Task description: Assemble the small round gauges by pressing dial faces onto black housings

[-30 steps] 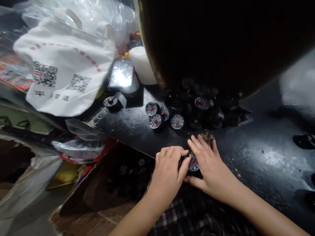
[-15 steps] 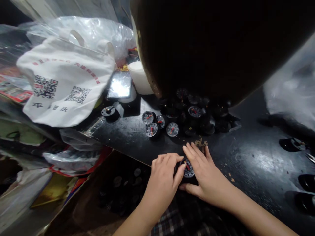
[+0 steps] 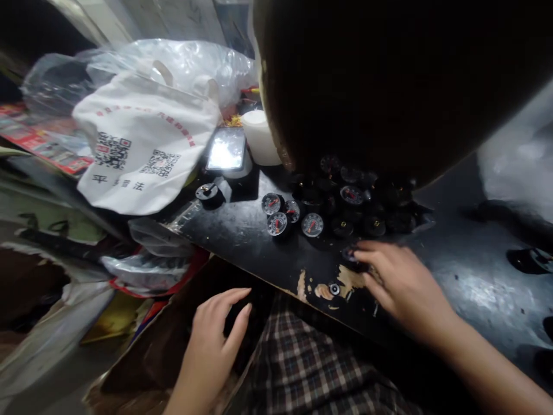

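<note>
Black gauge (image 3: 349,254), blurred, against right fingers (image 3: 372,246)

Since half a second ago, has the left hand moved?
Yes: the left hand has moved left, past the front edge of the table.

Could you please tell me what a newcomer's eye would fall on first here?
Probably the white cloth bag with two square codes, at the upper left, and the glaring rectangular panel just right of it. Next come the round dials with reddish pointers, mid-picture on the black table. Nearer, the right hand reaches a blurred dark gauge.
</note>
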Motion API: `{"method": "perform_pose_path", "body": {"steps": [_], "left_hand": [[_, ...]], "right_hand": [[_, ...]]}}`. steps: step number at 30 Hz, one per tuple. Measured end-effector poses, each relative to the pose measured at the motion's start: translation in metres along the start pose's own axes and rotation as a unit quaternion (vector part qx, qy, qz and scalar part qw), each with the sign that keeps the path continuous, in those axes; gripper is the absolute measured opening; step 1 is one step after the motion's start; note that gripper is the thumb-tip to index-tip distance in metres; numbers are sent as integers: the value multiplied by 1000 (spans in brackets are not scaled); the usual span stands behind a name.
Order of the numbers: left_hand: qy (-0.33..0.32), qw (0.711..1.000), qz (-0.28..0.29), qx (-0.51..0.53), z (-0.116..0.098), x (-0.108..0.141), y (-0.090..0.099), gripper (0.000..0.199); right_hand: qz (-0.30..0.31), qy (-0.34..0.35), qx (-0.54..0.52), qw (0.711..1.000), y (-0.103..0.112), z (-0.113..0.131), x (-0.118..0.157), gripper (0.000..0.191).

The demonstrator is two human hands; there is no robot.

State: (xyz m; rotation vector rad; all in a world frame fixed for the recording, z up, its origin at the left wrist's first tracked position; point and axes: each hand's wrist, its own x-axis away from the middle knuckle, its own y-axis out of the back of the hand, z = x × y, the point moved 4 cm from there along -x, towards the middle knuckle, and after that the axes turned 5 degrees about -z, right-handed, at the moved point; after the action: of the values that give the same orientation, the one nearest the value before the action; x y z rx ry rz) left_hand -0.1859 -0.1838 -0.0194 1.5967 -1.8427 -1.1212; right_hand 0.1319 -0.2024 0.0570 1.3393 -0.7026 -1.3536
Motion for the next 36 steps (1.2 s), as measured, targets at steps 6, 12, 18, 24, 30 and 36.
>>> {"method": "perform_pose_path", "body": {"steps": [6,12,18,24,30,36], "left_hand": [[-105,981,76,146,-98,-35,-39,28],[-45,978,45,200,-103,-47,-56,28],[-42,982,34,183,-107,-44,-51,24],[-63,991,39,113,-128,-49,-66,27],[-118,990,36,64,-127,-46,-70,24],[-107,989,62,80,-124,-48,-70,22]], "right_hand": [[121,-115,-178,970,-23,17,13,23],[154,-235,-328,902,-20,4,10,33],[114,-148,-228,956,-27,22,21,35],[96,-52,-102,989,-31,40,21,62],[141,-58,-45,987,-52,43,25,97],[163,-61,-42,984,-53,41,24,94]]}}
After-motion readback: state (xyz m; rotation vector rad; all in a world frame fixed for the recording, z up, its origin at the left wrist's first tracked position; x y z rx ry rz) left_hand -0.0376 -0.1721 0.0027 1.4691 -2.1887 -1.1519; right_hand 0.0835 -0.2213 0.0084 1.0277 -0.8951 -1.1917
